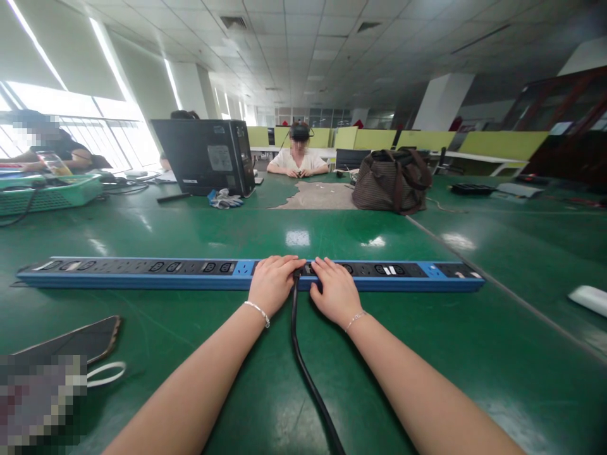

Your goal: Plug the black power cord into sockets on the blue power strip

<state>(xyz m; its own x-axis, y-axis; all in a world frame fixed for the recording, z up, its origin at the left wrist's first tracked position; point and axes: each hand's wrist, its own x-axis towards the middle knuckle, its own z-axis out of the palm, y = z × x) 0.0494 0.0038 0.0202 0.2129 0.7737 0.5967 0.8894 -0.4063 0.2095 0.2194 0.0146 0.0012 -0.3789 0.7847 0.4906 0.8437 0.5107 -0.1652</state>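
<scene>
A long blue and black power strip point(133, 279) with rows of sockets lies across the green table in front of me. Near its middle, a black power cable point(308, 373) runs up from the table's near side to a plug point(297, 274) at the strip. My left hand point(274, 283) rests over the strip, thumb and forefinger closed at the plug; the fingertips partly hide it. To the right of the plug, my right hand point(336, 289) lies on the strip, fingers stretched across its top and thumb apart.
A phone point(71, 341) lies at the near left. Farther back are a green basket point(61, 194), a black computer case point(203, 155), gloves point(225, 199) and a brown bag point(392, 180). One person point(298, 158) sits opposite, another point(52, 142) at the left. A white object point(588, 299) lies far right.
</scene>
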